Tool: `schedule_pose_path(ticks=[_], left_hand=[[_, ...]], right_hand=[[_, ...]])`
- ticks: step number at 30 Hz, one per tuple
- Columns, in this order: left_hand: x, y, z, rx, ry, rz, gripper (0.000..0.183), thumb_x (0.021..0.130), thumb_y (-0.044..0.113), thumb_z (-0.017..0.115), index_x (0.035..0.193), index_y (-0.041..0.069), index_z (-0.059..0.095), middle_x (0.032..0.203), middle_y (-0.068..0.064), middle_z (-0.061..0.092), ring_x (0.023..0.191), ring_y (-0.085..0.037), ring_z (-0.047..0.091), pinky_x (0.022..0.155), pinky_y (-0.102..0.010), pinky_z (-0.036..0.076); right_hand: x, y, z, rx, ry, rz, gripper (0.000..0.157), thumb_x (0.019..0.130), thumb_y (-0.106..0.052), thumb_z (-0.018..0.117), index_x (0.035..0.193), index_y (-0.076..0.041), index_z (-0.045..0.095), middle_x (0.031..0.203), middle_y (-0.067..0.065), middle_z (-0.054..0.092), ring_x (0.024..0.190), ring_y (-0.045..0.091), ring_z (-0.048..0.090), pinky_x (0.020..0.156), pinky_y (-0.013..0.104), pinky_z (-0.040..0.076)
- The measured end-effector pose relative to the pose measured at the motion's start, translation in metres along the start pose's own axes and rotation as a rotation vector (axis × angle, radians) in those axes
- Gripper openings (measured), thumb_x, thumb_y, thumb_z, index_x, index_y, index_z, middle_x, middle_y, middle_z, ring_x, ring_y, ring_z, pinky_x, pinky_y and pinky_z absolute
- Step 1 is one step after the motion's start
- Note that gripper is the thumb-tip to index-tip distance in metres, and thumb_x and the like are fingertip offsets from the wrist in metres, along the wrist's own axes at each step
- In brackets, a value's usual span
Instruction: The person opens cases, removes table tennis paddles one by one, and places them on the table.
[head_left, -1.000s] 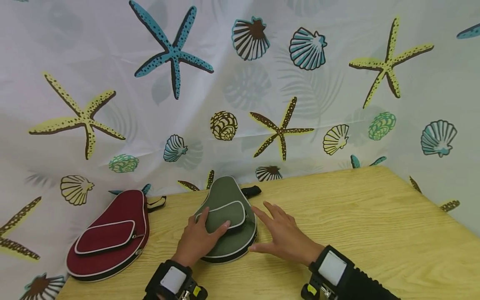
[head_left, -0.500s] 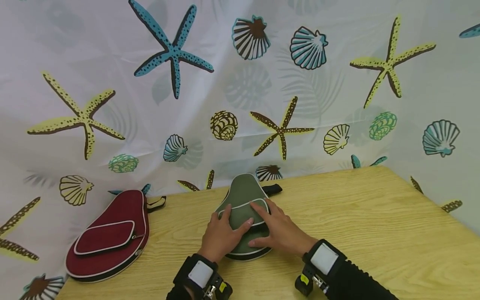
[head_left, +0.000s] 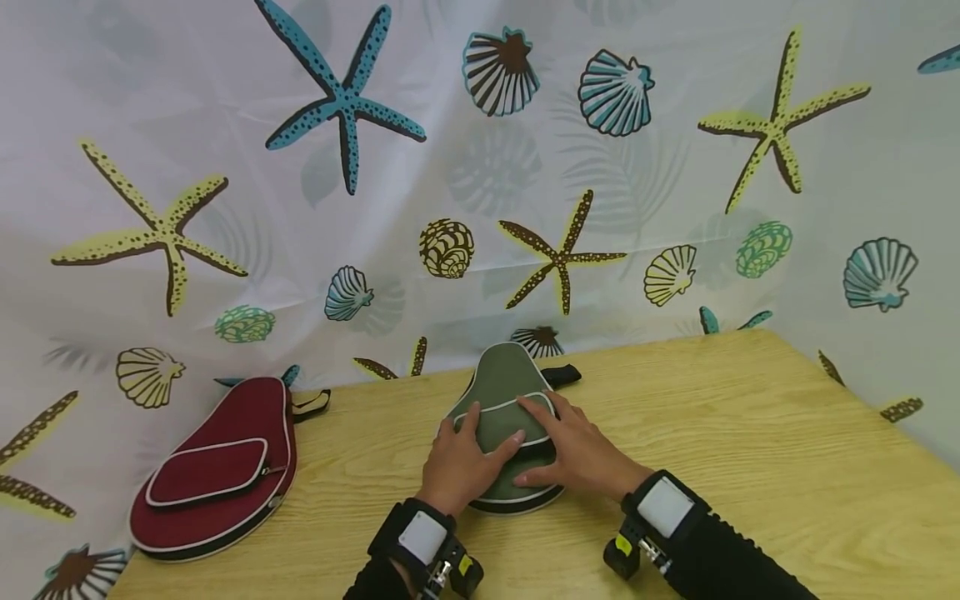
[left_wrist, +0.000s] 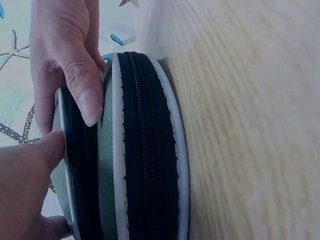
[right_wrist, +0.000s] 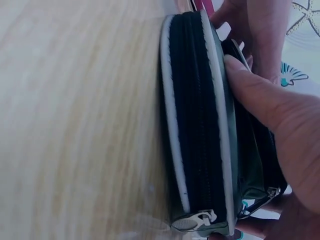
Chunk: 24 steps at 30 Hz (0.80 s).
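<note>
A green table tennis racket case point(head_left: 506, 373) with white piping lies flat on the wooden table, its narrow end pointing away. My left hand point(head_left: 463, 463) holds its left side, the thumb on the front pocket and the fingers spread along the left edge. On the opposite side my right hand point(head_left: 583, 450) grips the case, thumb on its lower face and fingers over the right edge. Both wrist views show the black zipped side; a metal zip pull point(right_wrist: 197, 220) hangs there in the right wrist view. The fingers' undersides are partly hidden.
A red case point(head_left: 247, 417) of the same shape, with a black strap loop point(head_left: 312, 407), lies at the left of the table point(head_left: 750, 442). Behind the table hangs a white cloth point(head_left: 510, 175) printed with starfish and shells. The green case's black strap point(head_left: 562, 375) sticks out right.
The green case has slid right and slightly away across the table, the left hand moving along with it. My right hand has come onto the case's right side. The red case stays put.
</note>
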<state>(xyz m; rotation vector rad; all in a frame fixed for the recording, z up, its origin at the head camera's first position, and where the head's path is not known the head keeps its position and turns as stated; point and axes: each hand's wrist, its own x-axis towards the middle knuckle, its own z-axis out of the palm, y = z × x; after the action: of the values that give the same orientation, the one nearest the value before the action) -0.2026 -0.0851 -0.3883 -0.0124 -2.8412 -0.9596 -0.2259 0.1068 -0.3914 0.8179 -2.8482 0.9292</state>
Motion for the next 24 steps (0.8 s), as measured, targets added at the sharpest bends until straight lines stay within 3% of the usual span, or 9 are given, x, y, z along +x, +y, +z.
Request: schedule_pose_path(ticks=[14,24], left_hand=[[0.003,-0.002,-0.005,0.004,-0.06,0.069,0.086,0.09,0.055,0.069,0.155,0.007,0.039,0.146,-0.036,0.039,0.126,-0.055,0.048,0.088,-0.066,0.048],[0.004,-0.008,-0.01,-0.03,-0.112,0.133,0.079,0.094,0.043,0.07,0.156,0.007,0.037,0.146,-0.039,0.036,0.128,-0.058,0.045,0.094,-0.066,0.045]], right_hand=[[-0.003,0.007,-0.005,0.009,0.002,0.039,0.104,0.072,-0.052,0.088,0.156,-0.016,0.038,0.154,0.025,0.035,0.131,0.045,0.042,0.097,0.063,0.044],[-0.018,-0.003,-0.013,0.001,0.001,0.029,0.087,0.079,-0.051,0.083,0.15,-0.013,0.049,0.138,0.02,0.051,0.123,0.04,0.051,0.094,0.058,0.047]])
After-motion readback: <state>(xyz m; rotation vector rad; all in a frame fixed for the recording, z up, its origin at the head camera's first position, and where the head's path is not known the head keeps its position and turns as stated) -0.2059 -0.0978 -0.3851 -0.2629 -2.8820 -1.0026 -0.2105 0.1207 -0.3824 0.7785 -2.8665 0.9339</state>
